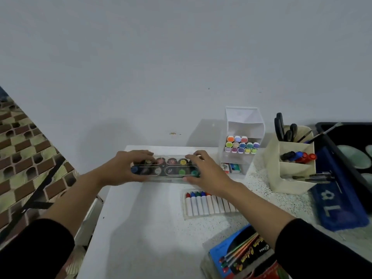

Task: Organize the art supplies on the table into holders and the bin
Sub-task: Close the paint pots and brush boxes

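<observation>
Both hands hold a long clear paint box [171, 168] with round colour pots inside, at the far side of the white table [141, 218]. The left hand [128, 168] grips its left end and the right hand [203, 170] grips its right end, each with fingers curled over the top and the thumb at the near edge. I cannot tell whether the box rests on the table or is lifted. A tray of crayons [201, 204] lies just beside the right forearm. To the right stand a white holder [243, 121] with markers [241, 144], a beige holder [289, 182] with scissors [281, 127] and – at the edge – a black bin [358, 125].
</observation>
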`<state>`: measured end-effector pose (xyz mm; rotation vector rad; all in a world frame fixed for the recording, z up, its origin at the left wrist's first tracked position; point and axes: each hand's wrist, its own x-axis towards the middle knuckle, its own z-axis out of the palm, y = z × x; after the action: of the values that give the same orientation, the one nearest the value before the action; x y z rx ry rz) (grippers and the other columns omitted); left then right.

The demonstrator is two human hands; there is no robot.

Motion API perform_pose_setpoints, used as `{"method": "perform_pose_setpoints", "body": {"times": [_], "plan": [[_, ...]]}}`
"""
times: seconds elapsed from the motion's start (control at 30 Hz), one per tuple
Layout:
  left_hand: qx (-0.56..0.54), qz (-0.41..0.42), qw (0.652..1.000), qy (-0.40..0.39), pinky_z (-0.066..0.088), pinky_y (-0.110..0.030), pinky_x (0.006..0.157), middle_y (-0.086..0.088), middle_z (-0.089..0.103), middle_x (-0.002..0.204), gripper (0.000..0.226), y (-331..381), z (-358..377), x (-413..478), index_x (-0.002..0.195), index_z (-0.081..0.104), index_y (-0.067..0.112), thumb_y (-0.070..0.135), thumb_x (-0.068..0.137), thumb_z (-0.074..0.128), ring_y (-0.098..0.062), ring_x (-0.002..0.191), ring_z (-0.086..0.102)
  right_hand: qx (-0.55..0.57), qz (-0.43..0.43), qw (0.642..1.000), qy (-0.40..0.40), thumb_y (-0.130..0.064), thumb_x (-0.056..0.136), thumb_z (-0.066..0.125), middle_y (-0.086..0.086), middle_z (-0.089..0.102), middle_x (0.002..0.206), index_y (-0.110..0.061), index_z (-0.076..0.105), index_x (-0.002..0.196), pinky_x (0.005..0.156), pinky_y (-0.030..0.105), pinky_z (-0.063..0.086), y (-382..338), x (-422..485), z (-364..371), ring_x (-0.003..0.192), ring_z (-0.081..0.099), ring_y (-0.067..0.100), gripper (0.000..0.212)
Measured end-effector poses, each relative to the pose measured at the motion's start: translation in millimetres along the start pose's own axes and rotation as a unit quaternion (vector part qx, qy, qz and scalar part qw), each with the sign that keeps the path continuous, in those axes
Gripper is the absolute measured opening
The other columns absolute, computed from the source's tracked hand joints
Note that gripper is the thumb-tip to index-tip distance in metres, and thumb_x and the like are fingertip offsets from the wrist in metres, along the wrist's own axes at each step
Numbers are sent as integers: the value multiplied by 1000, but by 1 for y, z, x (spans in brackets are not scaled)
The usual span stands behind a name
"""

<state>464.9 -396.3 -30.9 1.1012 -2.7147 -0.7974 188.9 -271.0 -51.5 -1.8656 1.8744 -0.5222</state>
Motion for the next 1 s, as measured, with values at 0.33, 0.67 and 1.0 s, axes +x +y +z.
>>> {"method": "perform_pose_setpoints", "body": {"times": [0.33, 0.67, 1.0], "plan": [[-259, -283, 894, 232, 42, -34, 89, -4, 64, 123, 50, -17, 43, -5, 134, 60, 16, 41, 91, 69, -20, 106, 56, 7, 13, 1000, 24, -42, 89, 73, -2, 38, 139, -23, 47, 141, 98, 26, 46, -2, 5, 7, 121, 49, 17, 61], [-348, -315, 832, 295, 47, -35, 87, -5, 69, 100, 42, -3, 44, -15, 116, 70, 5, 27, 81, 82, -23, 97, 61, 3, 19, 1000, 8, -37, 90, 72, 0, 38, 148, -23, 47, 145, 105, 37, 45, -7, -3, 6, 127, 48, 25, 62], [-346, -325, 801, 364, 52, -47, 99, 8, 72, 90, 23, 18, 71, -36, 103, 76, 23, 33, 82, 81, -25, 105, 66, 17, 47, 999, -17, -38, 96, 65, 2, 14, 165, -32, 36, 153, 117, 41, 31, -4, -21, 6, 146, 31, 29, 64]]}}
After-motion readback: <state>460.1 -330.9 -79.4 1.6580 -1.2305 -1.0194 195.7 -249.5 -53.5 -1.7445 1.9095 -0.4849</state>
